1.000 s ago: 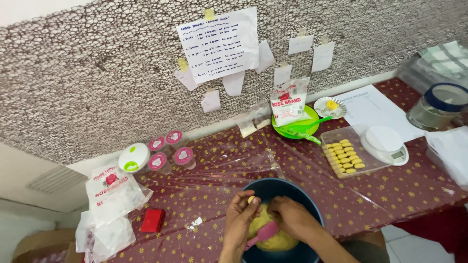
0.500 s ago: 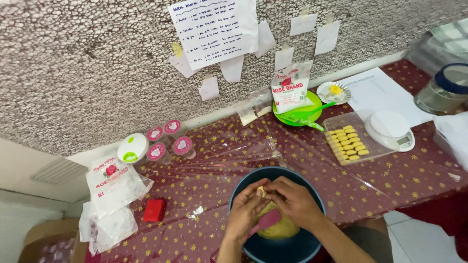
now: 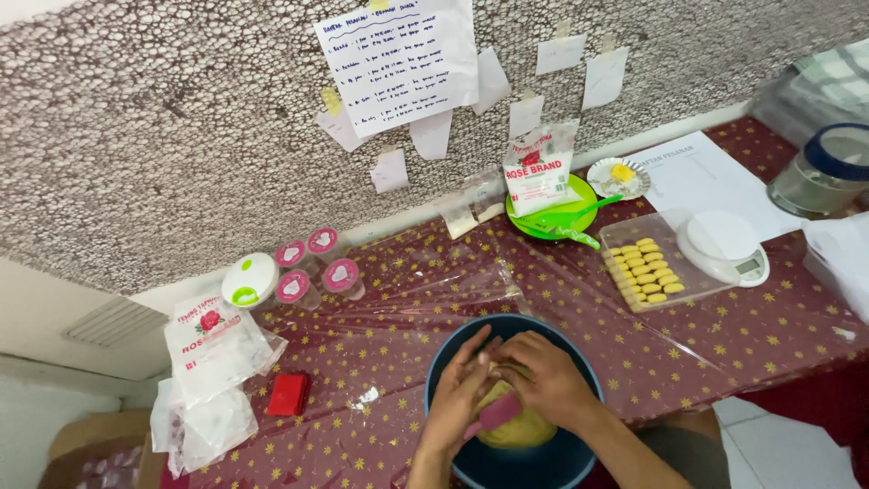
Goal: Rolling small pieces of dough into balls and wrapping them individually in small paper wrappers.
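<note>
Dough (image 3: pixel 516 427), one yellow lump, is sitting in the single dark blue bowl (image 3: pixel 444 362) at the table's near edge. You are pressing both hands together over it: your left hand (image 3: pixel 457 394) and right hand (image 3: pixel 543 380), fingers curled, seemingly pinching a small piece between them. One pink scraper (image 3: pixel 500 412) is lying under your right hand. Four pink-lidded jars (image 3: pixel 312 267) are standing near the wall.

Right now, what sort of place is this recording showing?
Probably a home baking corner. Both hands work yellow dough in a blue bowl, a tray of shaped yellow cookies sits beside a white kitchen scale, and handwritten notes are taped to the wall.
</note>
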